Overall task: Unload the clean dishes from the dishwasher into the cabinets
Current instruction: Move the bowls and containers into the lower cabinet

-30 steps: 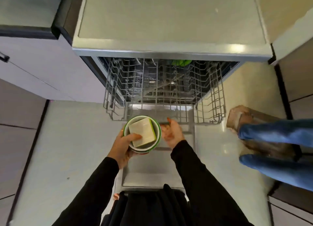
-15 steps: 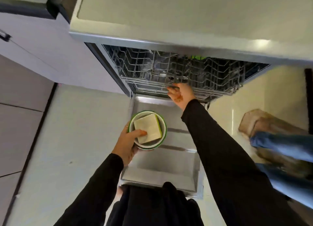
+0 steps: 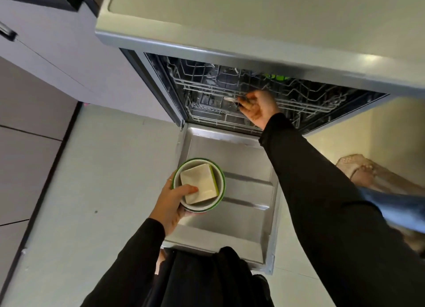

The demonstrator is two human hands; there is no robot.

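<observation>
My left hand [image 3: 171,203] holds a stack of round bowls with green rims [image 3: 219,187], thumb pressing on a square cream dish [image 3: 199,187] that sits in the top bowl. The stack hangs over the open dishwasher door [image 3: 236,191]. My right hand [image 3: 258,108] reaches to the front rail of the wire rack [image 3: 207,92], fingers against its wires. The rack sits pushed inside the dishwasher. A green item [image 3: 277,77] shows at the back of the rack, mostly hidden under the counter edge.
The countertop [image 3: 253,19] overhangs the dishwasher. Cabinet fronts with a dark handle [image 3: 7,31] stand at the left. Another person's jeans-clad leg [image 3: 397,210] and a beige slipper [image 3: 368,173] are at the right on the pale floor.
My right hand left the bowls, went forward to the rack, and the rack slid from pulled out to inside the dishwasher. My left hand kept the bowl stack over the door.
</observation>
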